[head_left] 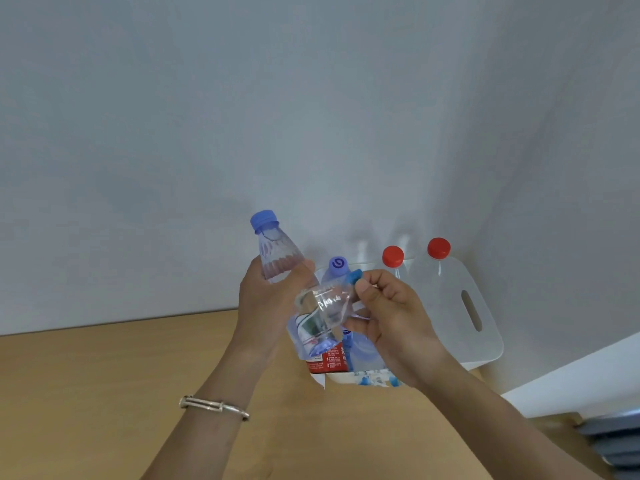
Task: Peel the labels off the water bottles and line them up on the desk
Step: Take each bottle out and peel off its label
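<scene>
Left hand (268, 299) grips the bottle (277, 258) upright, cap tilted left; right hand (384, 310) pinches its loosened label (325, 306) just to the right

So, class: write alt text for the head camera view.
The left hand holds a blue-capped bottle while the right hand pulls its clear label away, above a wooden desk and a white bin of bottles.

Bottles (393, 271) stand in basket (485, 327) on desk (104, 393), right
</scene>
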`<action>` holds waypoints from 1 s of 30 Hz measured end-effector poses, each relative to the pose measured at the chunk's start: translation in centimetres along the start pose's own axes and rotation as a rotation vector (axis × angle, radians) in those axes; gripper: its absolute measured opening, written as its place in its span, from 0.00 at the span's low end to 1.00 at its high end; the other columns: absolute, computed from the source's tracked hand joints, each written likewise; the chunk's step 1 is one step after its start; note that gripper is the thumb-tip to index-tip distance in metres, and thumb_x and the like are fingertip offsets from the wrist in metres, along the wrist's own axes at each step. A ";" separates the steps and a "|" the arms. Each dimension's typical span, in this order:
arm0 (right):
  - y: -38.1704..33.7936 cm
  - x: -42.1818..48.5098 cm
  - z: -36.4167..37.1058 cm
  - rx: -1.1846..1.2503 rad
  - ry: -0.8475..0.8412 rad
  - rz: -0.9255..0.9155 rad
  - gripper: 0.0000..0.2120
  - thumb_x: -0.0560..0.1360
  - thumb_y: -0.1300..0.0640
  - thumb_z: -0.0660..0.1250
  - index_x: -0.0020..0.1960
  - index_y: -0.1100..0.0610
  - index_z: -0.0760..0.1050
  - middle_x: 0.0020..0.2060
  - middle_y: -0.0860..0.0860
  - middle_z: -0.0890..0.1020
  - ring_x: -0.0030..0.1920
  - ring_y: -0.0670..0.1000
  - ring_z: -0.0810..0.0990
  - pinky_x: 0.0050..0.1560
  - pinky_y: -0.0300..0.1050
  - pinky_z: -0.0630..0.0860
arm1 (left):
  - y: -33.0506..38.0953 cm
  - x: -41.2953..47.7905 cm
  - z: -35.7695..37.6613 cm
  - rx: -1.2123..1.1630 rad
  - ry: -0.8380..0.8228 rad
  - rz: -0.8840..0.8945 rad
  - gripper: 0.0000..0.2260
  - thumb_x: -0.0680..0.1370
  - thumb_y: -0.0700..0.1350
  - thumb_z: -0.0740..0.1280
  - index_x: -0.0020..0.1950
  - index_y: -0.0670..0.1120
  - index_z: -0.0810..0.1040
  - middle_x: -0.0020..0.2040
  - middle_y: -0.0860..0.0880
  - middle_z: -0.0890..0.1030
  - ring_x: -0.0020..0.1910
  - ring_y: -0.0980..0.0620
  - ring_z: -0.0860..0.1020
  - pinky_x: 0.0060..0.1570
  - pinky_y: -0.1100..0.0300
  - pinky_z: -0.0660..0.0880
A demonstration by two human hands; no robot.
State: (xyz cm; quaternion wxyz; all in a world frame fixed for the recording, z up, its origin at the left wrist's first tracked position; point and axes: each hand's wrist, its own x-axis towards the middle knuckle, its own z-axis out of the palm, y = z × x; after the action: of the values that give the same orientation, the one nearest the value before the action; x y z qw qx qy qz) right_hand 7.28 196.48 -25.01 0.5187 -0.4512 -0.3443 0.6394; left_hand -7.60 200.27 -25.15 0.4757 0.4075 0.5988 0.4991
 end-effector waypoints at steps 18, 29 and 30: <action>-1.4 2.3 -4.4 0.315 -0.008 0.050 0.10 0.82 0.61 0.54 0.50 0.65 0.72 0.44 0.56 0.86 0.40 0.54 0.86 0.32 0.43 0.82 | 0.9 -0.9 1.3 -0.274 -0.105 -0.017 0.03 0.76 0.37 0.62 0.46 0.42 0.75 0.37 0.47 0.78 0.39 0.50 0.78 0.28 0.62 0.76; 0.4 0.7 -15.0 -0.806 0.214 -0.141 0.08 0.81 0.59 0.55 0.45 0.50 0.69 0.42 0.56 0.80 0.43 0.57 0.80 0.50 0.51 0.79 | -0.3 -1.5 2.4 -0.207 -0.166 -0.014 0.03 0.73 0.39 0.66 0.45 0.44 0.76 0.36 0.51 0.81 0.39 0.53 0.82 0.36 0.55 0.80; 0.8 0.3 -15.9 -0.941 0.180 -0.130 0.09 0.81 0.57 0.55 0.44 0.48 0.68 0.38 0.55 0.79 0.38 0.56 0.77 0.46 0.47 0.77 | -0.4 -1.7 2.8 -0.194 -0.182 -0.018 0.06 0.70 0.41 0.67 0.46 0.44 0.76 0.36 0.50 0.81 0.39 0.52 0.82 0.38 0.53 0.81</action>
State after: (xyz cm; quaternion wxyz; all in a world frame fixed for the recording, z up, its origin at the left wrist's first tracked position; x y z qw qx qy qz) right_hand 21.87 196.13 -31.45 0.3249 -0.6678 -0.5776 0.3389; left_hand -4.55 199.19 -25.46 0.5699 0.3978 0.5055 0.5113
